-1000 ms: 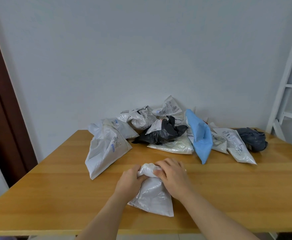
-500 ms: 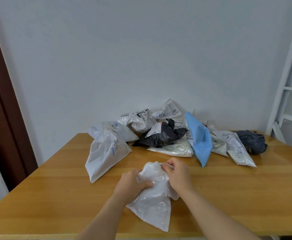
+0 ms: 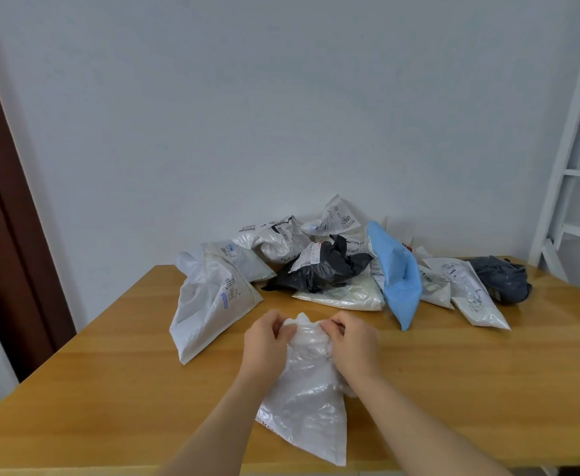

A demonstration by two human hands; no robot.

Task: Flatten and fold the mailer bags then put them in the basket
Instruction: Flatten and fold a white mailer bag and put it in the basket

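A crumpled white bag (image 3: 305, 403) is held at its top edge by both hands, near the front of the desk (image 3: 110, 389). The left hand (image 3: 264, 341) has its fingers (image 3: 274, 322) curled round the left part of the top edge, and the right hand (image 3: 353, 341) has its fingers (image 3: 333, 326) curled round the right part, so the plastic is gathered between them. Below the fingers the bag hangs wider, and its lower corner lies at the front edge of the desk; whether the whole bag rests on the wood cannot be told.

Beyond the fingers, against the wall (image 3: 281, 97), a pile of other bags is seen. To the left of the left fingers a large white bag (image 3: 209, 304) with a label lies flat on the desk, well apart from the held bag. Straight behind the fingers a black bag (image 3: 322, 269) lies on a cream bag (image 3: 343, 295). To the right of the right fingers a blue bag (image 3: 398, 280) stands tilted, then a clear bag (image 3: 470, 297) with print, and at the far right a dark grey bag (image 3: 501, 278). A white ladder frame (image 3: 577, 166) is seen at the right edge, and a brown door frame (image 3: 3, 201) at the left.
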